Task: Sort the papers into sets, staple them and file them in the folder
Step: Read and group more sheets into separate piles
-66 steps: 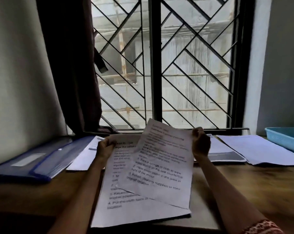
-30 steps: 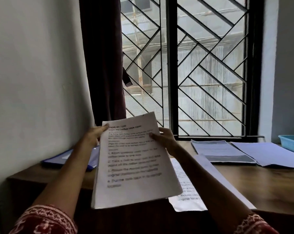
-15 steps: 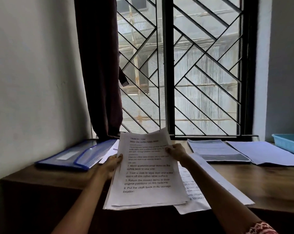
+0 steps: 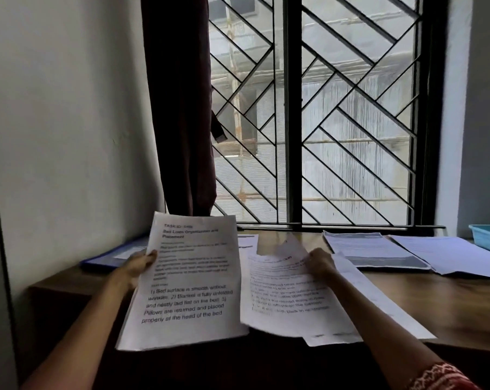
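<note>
Head view. Printed stack (image 4: 187, 282): white sheets, black text, raised over the desk's near edge, pinched at its left margin by left hand (image 4: 138, 266). Loose sheet (image 4: 286, 294): curled, gripped by right hand (image 4: 321, 261), low over the wooden desk (image 4: 449, 305). Blue folder (image 4: 106, 257) far left; paper piles (image 4: 379, 251) and blue tray (image 4: 488, 237) right, well apart.

I see a wide window (image 4: 317, 114) ahead with a dark frame and a diagonal metal grille (image 4: 359, 153), daylight coming through it (the only light source I can make out). Dark curtain (image 4: 179, 108) bunched at its left edge. Plain pale wall (image 4: 69, 122) on the left. Brown wooden desk (image 4: 449, 302) runs under the sill.
</note>
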Available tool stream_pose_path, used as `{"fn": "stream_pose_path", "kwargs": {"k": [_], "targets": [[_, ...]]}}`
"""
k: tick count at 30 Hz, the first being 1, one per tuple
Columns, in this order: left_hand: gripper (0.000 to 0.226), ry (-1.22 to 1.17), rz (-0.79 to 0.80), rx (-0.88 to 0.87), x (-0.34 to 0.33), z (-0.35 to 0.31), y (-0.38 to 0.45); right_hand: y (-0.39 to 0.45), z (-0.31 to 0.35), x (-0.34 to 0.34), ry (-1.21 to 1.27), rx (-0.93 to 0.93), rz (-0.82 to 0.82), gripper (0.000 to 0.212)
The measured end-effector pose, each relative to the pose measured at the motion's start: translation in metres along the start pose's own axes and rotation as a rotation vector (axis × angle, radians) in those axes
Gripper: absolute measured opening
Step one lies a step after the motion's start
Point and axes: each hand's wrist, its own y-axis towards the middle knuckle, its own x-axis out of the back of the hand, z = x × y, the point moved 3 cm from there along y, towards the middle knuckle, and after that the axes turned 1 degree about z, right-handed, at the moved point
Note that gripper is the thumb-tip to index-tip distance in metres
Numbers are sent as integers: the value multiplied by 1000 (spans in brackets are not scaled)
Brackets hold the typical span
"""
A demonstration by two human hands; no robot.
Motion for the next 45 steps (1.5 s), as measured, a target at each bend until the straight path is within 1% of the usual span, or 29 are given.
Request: {"fn": "stream_pose_path", "kwargs": {"k": [4,7,9,11,12,14,15,17,18,19,20,21,22,23,25,28,31,32,34,36,37,40,43,45], "targets": [[21,11,-12,-16,20,-19,-13,-9,7,-2,-95,-13,-43,34],[21,-76,-22,-60,33,-44,-22,-13,14,-9,-203,65,48,46],[21,-175,-31,-69,43,-56,-25,-14,18,-15,-264,102,89,68],[23,-208,-33,-100,44,-68,-32,-16,20,-16,-302,101,77,98],[23,-217,-40,-122,41,-74,-36,-16,22,-15,-321,100,56,107],[24,-212,-25,-144,24,-82,-42,-16,24,-13,-355,98,16,118],[25,-197,-8,-142,14,-81,-40,-16,27,-12,-338,111,0,119],[26,-149,27,-110,-10,-73,-32,-17,39,-11,-150,171,-19,110],[26,-130,39,-79,-23,-63,-26,-19,45,-9,32,185,-7,99],[26,-103,52,-49,-37,-51,-20,-18,51,-8,279,169,35,87],[25,-82,66,-37,-52,-39,-17,-20,57,-6,547,131,104,76],[26,-70,80,-34,-67,-27,-14,-21,63,-5,760,78,191,68],[28,-64,84,-29,-82,-16,-14,-22,66,-4,854,55,263,65],[32,-73,91,-24,-98,-4,-12,-21,66,-2,856,61,309,63],[33,-106,121,-19,-120,15,-12,-18,57,-1,766,96,317,51],[28,-112,168,-46,-137,31,-16,-6,32,-6,655,90,205,37],[20,-106,136,-54,-142,35,-12,-2,8,-18,692,46,122,16],[20,-118,136,-36,-143,36,-10,-2,3,-22,696,37,109,13],[18,-138,142,-5,-143,38,-4,-2,-1,-27,694,31,91,14],[15,-149,132,5,-143,38,-1,0,-1,-28,705,50,96,21],[15,-151,120,2,-144,39,-1,1,-2,-29,712,58,95,21],[20,-170,96,-12,-148,39,-2,0,-3,-28,690,67,78,4],[22,-186,78,-9,-149,39,-2,-3,-3,-26,694,74,65,8],[18,-186,73,-14,-149,39,-2,-4,-3,-25,694,87,61,9]]}}
